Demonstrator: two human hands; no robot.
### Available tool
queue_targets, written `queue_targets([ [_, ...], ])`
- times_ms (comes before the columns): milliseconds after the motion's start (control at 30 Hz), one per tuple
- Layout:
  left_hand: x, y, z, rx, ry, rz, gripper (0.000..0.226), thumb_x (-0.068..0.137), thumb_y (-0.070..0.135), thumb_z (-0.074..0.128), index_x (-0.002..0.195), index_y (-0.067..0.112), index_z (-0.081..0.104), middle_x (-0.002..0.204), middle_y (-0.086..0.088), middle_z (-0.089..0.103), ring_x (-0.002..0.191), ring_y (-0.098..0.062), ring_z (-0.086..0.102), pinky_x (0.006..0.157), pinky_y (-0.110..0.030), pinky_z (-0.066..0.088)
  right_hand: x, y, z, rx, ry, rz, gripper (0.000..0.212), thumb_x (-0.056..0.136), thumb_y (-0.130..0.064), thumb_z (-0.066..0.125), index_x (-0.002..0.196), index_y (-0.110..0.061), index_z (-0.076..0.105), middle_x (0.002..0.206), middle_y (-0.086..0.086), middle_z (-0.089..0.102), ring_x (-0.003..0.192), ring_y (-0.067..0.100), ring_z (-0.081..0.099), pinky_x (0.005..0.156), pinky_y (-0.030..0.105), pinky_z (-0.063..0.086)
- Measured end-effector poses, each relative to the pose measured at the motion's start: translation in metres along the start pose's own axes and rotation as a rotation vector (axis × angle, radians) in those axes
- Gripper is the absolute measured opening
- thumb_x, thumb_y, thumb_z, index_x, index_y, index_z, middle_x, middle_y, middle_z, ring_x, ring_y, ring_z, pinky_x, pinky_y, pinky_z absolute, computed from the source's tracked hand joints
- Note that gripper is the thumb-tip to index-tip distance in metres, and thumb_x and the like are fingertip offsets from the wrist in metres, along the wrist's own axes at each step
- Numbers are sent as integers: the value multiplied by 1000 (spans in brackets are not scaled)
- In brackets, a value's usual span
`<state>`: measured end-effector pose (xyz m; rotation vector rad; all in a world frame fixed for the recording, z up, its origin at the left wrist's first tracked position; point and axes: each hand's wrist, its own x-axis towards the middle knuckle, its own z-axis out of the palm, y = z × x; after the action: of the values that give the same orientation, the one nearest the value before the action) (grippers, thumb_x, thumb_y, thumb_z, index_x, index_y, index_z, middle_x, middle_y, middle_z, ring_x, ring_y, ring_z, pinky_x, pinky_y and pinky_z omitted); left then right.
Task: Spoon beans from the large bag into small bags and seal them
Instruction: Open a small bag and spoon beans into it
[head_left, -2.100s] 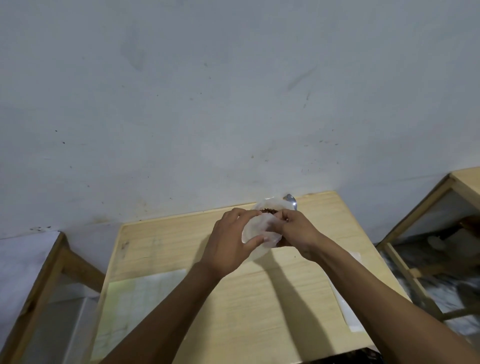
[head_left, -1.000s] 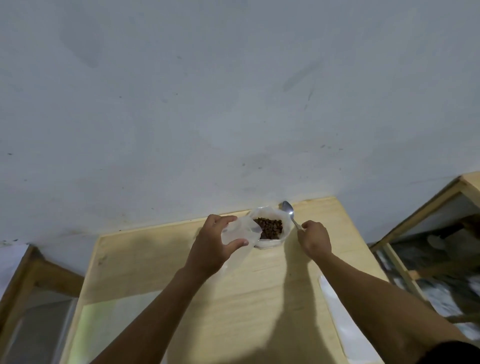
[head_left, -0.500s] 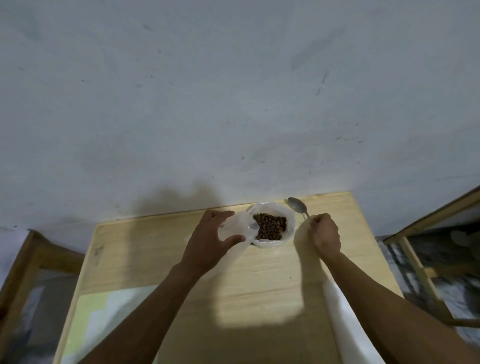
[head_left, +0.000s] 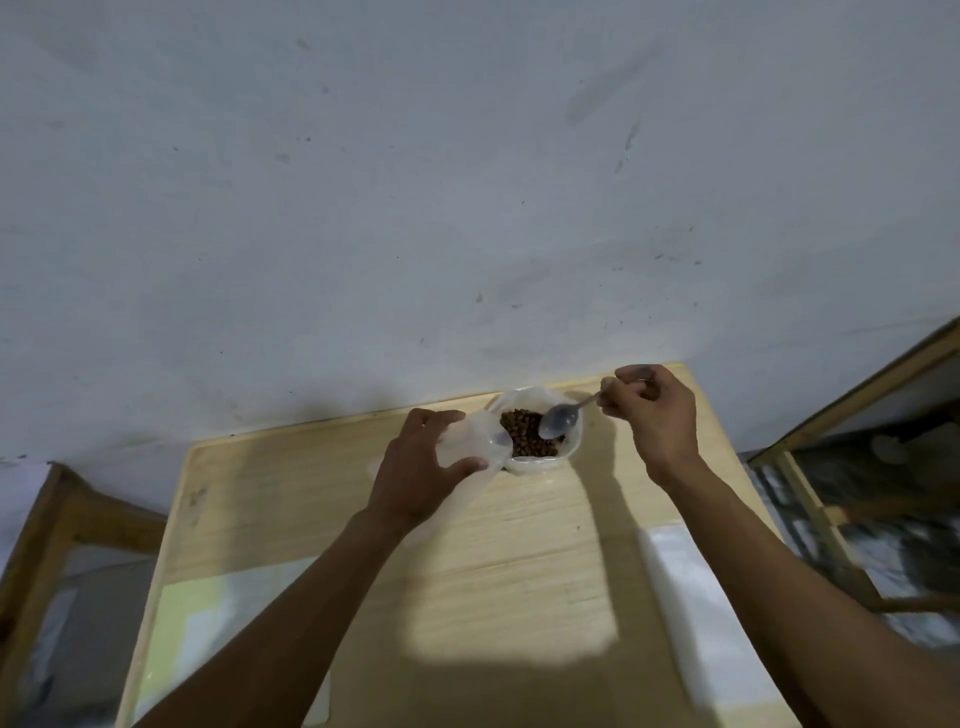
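Center frame, wooden table (head_left: 519, 545): left hand (head_left: 421, 473) grips small bag (head_left: 475, 441) open. Right hand (head_left: 652, 410) pinches spoon (head_left: 561, 420), bowl over beans (head_left: 527, 440) in large bag (head_left: 569, 452) just right of it.

A pale wooden bench (head_left: 467, 571) stands against a scuffed grey-white wall (head_left: 415, 182). On the bench's near left corner lies a pale green and white sheet (head_left: 208, 623), and along its near right edge a white sheet (head_left: 691, 623). Wooden frames stand beside the bench, one to its left (head_left: 47, 530) and one to its right (head_left: 831, 519).
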<state>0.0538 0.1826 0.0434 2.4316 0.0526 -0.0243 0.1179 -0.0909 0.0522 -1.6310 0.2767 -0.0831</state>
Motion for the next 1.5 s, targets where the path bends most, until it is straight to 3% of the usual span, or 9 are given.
queue_targets([
  [167, 1, -4, 3, 61, -31, 11, 61, 74, 50, 79, 127, 28, 58, 122, 0, 54, 106, -21, 58, 93, -40, 49, -12, 2, 14, 30, 74, -52, 11, 97, -14, 55, 95, -18, 65, 83, 7, 72, 77, 19, 72, 83, 37, 58],
  [400, 5, -6, 11, 134, -5, 35, 66, 74, 52, 78, 130, 24, 58, 120, -2, 57, 102, -24, 61, 88, -37, 51, -40, 38, 36, -118, 91, -95, 20, 101, -19, 48, 107, -25, 66, 100, -5, 72, 94, 12, 69, 85, 32, 54],
  [600, 7, -10, 16, 119, -3, 61, 67, 72, 51, 80, 129, 21, 60, 117, -2, 58, 97, -25, 63, 84, -38, 53, -46, 64, 44, -84, 201, 136, 21, 100, -17, 45, 100, -20, 65, 101, 0, 68, 94, 23, 64, 82, 35, 51],
  [700, 6, -13, 18, 105, 1, 68, 66, 71, 50, 81, 127, 21, 61, 116, -2, 58, 95, -25, 63, 83, -39, 54, -43, 67, 46, -53, 209, 265, 23, 98, -13, 45, 97, -19, 67, 99, 4, 66, 88, 21, 61, 77, 33, 49],
  [800, 6, -14, 18, 85, 3, 63, 66, 71, 50, 81, 128, 21, 61, 116, -1, 57, 96, -24, 63, 84, -39, 53, -37, 67, 44, -32, 263, 332, 25, 96, -13, 45, 103, -14, 69, 95, 4, 66, 85, 19, 61, 82, 39, 51],
  [967, 4, -18, 15, 35, 25, 46, 67, 70, 48, 83, 127, 21, 62, 116, 0, 58, 100, -22, 63, 86, -37, 53, -32, 52, 38, 6, 332, 305, 23, 97, -13, 45, 101, -16, 68, 87, 4, 64, 78, 17, 58, 79, 37, 50],
  [1167, 2, -19, 10, -15, 20, 3, 69, 71, 49, 83, 129, 21, 59, 119, 2, 57, 108, -18, 60, 90, -36, 52, -33, 24, 30, 33, 303, 230, 23, 96, -12, 45, 98, -15, 67, 81, 3, 61, 77, 19, 55, 79, 37, 47],
  [1367, 6, -14, 7, -44, 8, -46, 70, 72, 51, 81, 131, 23, 57, 122, 7, 53, 112, -13, 57, 94, -29, 48, -37, -7, 30, 65, 243, 149, 23, 95, -8, 44, 95, -11, 67, 86, 6, 60, 71, 16, 54, 68, 27, 44],
  [1500, 7, -8, 7, -76, -19, -50, 71, 72, 54, 80, 132, 25, 55, 123, 9, 51, 112, -13, 56, 95, -33, 49, -41, -15, 35, -16, 165, 111, 23, 95, -10, 45, 91, -16, 67, 84, 2, 62, 72, 16, 56, 74, 34, 47],
])
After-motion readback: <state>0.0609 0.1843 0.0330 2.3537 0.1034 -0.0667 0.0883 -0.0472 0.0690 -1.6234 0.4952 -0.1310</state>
